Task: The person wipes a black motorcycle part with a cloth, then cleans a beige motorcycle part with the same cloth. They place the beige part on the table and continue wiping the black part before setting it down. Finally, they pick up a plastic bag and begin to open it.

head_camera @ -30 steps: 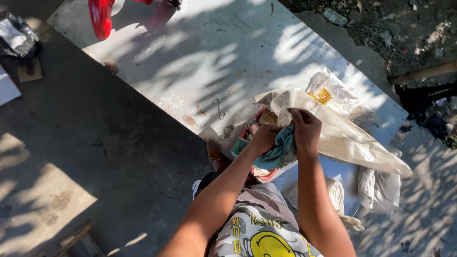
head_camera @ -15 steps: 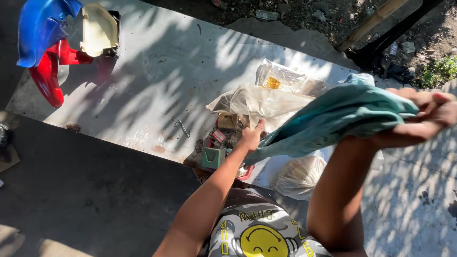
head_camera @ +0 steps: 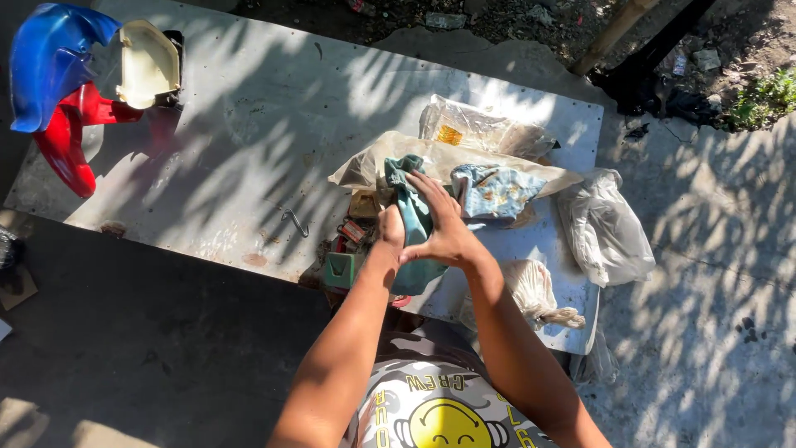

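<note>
Here the teal cloth (head_camera: 412,217) lay on the bench (head_camera: 249,158), just in front of a beige bag (head_camera: 431,162). The left hand (head_camera: 390,228) had its fingers clamped on the cloth; the right hand (head_camera: 444,224) pressed on it, fingers spread. A patterned blue cloth (head_camera: 491,189) sat just right of the teal cloth.

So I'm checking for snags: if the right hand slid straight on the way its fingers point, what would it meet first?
Probably the beige plastic bag past the teal cloth under the right hand; depth is unclear.
</note>
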